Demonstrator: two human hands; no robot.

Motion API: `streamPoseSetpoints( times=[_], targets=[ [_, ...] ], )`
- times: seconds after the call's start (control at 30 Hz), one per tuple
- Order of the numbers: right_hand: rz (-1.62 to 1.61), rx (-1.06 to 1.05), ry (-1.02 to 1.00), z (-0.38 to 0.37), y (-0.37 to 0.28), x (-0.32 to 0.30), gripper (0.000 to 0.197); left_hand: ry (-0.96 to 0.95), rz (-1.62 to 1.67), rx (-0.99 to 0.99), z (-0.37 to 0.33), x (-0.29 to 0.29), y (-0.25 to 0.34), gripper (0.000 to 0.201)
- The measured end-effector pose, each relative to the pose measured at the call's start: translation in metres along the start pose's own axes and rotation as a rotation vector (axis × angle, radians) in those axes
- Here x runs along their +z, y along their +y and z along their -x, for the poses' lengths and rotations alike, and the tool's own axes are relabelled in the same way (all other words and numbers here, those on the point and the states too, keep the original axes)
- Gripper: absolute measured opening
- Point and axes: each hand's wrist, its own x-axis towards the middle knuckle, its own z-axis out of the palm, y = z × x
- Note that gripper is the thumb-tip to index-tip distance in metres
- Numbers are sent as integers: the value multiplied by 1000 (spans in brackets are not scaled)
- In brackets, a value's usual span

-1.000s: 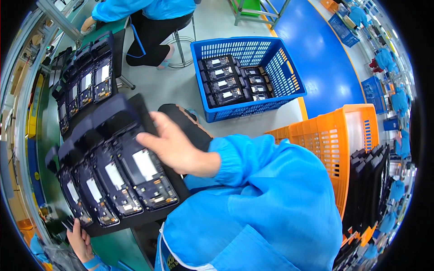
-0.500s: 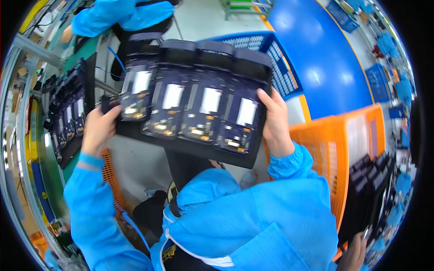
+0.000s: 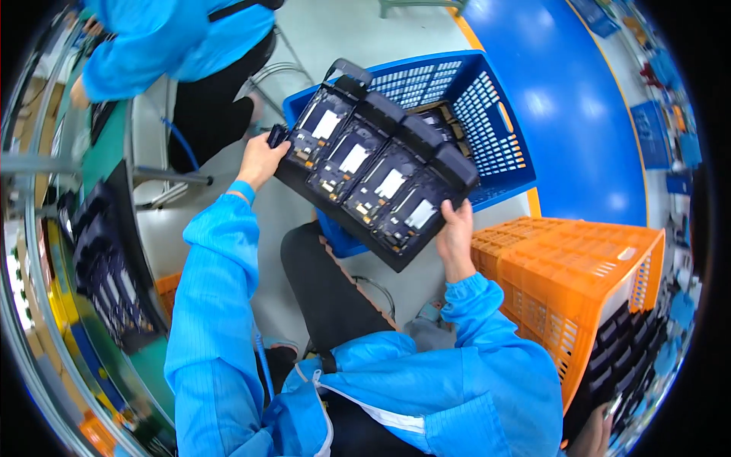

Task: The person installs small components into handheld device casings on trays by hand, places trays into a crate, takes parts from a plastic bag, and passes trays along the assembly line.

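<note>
With both hands I hold a black flat tray [image 3: 304,186], tilted, its right end lower. Several dark electronic device housings [image 3: 354,158] lie on it in a row, their circuit boards, gold parts and white rectangles showing. Thick black end pieces stand along their far side. My left hand [image 3: 263,161] grips the tray's left end; a small dark piece [image 3: 279,135] sits at its fingertips, its kind unclear. My right hand [image 3: 455,238] is closed on the right edge, thumb on top. Beneath the tray's far side is a blue plastic basket [image 3: 502,190] with dark things inside, partly hidden.
An orange basket [image 3: 548,266] stands at my right, with rows of black parts [image 3: 624,350] beyond it. Another loaded tray [image 3: 114,266] rests on the green bench [image 3: 156,369] at left. A co-worker in blue [image 3: 152,46] sits far left. Another person's hand [image 3: 592,436] shows lower right.
The tray has moved right and away from the bench, over the blue basket, and turned so its right end dips nearer me. Both hands keep their grip. My view has shifted.
</note>
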Motion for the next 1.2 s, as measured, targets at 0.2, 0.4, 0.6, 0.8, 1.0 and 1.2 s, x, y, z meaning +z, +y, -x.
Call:
streamPoseSetpoints(
  times=[0.2, 0.4, 0.6, 0.8, 1.0, 1.2],
  targets=[
    [-153, 170, 227, -25, 60, 0, 31, -67, -52, 79, -73, 28, -30, 25],
    [-265, 254, 406, -42, 118, -6, 27, -110, -163, 152, -120, 56, -62, 26],
    [-387, 261, 595, -59, 154, -5, 26, -138, -218, 183, -152, 91, -84, 29],
    [-429, 268, 795, -65, 193, -11, 27, -205, -235, 158, -171, 114, -120, 32],
    [-431, 309, 865, -76, 219, -25, 27, -205, -240, 158, -185, 126, -117, 28],
    [-429, 387, 820, -78, 244, -49, 28, -220, -191, 169, -197, 131, -114, 25]
  ],
)
